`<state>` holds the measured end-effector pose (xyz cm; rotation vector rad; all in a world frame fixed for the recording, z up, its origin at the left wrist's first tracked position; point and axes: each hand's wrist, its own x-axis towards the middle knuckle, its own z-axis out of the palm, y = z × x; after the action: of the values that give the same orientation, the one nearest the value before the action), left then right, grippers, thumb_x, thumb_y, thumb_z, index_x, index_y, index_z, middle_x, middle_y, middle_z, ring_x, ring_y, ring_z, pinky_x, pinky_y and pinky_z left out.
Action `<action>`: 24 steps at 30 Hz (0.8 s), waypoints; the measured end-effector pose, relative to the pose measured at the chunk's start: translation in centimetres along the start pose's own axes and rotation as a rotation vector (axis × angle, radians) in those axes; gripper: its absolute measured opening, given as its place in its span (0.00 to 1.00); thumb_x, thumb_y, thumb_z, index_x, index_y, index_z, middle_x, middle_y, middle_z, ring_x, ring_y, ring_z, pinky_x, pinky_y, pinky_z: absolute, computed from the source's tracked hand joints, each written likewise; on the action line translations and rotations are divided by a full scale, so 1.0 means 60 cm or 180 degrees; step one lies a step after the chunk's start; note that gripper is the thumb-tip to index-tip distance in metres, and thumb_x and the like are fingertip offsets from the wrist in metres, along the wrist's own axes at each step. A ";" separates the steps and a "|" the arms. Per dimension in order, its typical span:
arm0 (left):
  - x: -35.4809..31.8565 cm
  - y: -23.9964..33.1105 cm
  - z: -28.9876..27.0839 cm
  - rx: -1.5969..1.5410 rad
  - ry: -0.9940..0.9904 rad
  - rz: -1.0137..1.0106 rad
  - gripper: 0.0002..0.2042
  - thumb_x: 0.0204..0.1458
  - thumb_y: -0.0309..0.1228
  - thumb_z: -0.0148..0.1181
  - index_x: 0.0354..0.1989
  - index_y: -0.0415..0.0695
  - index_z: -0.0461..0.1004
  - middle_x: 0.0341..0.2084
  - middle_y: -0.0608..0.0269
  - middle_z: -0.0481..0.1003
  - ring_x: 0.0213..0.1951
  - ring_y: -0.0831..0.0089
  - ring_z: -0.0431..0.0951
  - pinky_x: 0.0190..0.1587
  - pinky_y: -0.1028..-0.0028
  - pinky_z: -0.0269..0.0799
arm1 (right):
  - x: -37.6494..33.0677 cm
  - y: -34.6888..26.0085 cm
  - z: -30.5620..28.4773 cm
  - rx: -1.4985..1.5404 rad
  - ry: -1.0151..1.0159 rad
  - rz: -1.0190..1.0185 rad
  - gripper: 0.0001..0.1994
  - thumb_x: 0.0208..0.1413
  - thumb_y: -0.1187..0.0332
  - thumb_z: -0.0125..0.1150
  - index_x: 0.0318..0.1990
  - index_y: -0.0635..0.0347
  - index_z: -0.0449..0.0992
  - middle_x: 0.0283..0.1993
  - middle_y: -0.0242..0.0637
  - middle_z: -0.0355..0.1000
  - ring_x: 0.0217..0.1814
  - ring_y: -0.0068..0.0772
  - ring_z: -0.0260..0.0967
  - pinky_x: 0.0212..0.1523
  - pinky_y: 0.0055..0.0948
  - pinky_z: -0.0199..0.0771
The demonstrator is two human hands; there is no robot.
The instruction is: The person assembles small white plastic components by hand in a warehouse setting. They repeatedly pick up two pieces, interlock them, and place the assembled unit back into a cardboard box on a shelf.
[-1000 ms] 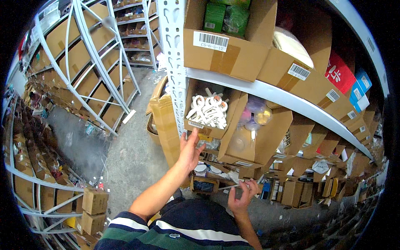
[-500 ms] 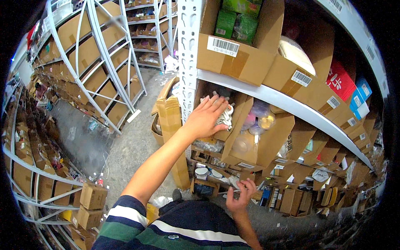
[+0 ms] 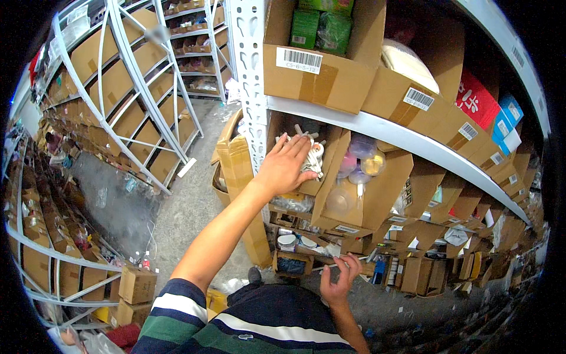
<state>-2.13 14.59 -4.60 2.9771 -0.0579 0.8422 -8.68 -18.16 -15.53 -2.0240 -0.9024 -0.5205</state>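
Note:
My left hand [image 3: 286,168] reaches into a cardboard bin [image 3: 333,158] on the shelf beside the white upright. Its fingers are stretched out and lie flat over a heap of slim white pieces [image 3: 315,158], perhaps plastic or cord; their kind is unclear. Part of the heap is hidden under the palm. Low in front of my body, my right hand [image 3: 341,282] hangs with fingers loosely bent and apart, and I see nothing in it. To the right of the bin stands another cardboard bin [image 3: 377,203] with clear bags of round purple, pink and yellow things [image 3: 365,162].
Above runs a white shelf beam [image 3: 377,130] carrying a bin of green boxes [image 3: 306,29]. A perforated white upright [image 3: 250,76] and a tall taped carton [image 3: 250,200] stand left of the bin. Lower bins, racks [image 3: 135,88] and stacked cartons [image 3: 137,284] flank the aisle.
The view has shifted slightly, with the shelf now a little further left. My left hand stays on the white pieces, more of which show past its fingertips. The right hand has barely moved.

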 end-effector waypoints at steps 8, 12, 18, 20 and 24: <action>0.005 -0.002 -0.018 -0.0349 0.0109 -0.0129 0.32 0.60 0.48 0.53 0.65 0.37 0.61 0.64 0.46 0.64 0.67 0.51 0.61 0.71 0.53 0.50 | -0.001 -0.003 0.003 -0.0026 -0.0061 -0.0079 0.17 0.49 0.71 0.65 0.48 0.59 0.73 0.52 0.44 0.65 0.60 0.54 0.59 0.62 0.53 0.54; -0.018 -0.022 -0.045 -0.1769 0.0931 -0.0981 0.22 0.61 0.28 0.51 0.64 0.36 0.63 0.61 0.43 0.67 0.64 0.50 0.66 0.68 0.60 0.58 | -0.005 0.001 -0.002 -0.0027 -0.0070 0.0007 0.17 0.49 0.72 0.65 0.48 0.59 0.73 0.52 0.44 0.65 0.60 0.54 0.59 0.63 0.53 0.54; -0.061 -0.001 -0.066 -0.2159 0.0818 -0.1205 0.21 0.61 0.24 0.48 0.63 0.37 0.65 0.59 0.43 0.70 0.62 0.49 0.69 0.64 0.63 0.64 | -0.017 0.009 0.002 0.0078 -0.0108 0.0113 0.17 0.49 0.72 0.64 0.48 0.60 0.73 0.53 0.44 0.65 0.61 0.53 0.59 0.63 0.53 0.54; -0.064 0.003 -0.056 -0.1880 0.0646 -0.1077 0.21 0.61 0.24 0.48 0.63 0.38 0.65 0.59 0.42 0.69 0.62 0.48 0.69 0.64 0.62 0.64 | -0.014 0.004 0.002 0.0116 -0.0193 0.0104 0.17 0.49 0.72 0.64 0.48 0.60 0.73 0.53 0.44 0.65 0.61 0.54 0.58 0.63 0.53 0.54; -0.053 0.012 -0.040 -0.1622 0.0523 -0.1039 0.24 0.60 0.29 0.53 0.65 0.34 0.60 0.59 0.37 0.67 0.62 0.44 0.67 0.64 0.59 0.62 | -0.008 0.003 0.010 0.0153 -0.0232 -0.0023 0.17 0.49 0.72 0.65 0.48 0.60 0.73 0.52 0.44 0.65 0.61 0.54 0.59 0.62 0.53 0.54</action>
<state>-6.12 14.06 -4.20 2.3525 0.1859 0.8671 -8.85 -17.90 -16.25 -2.0078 -0.9574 -0.4275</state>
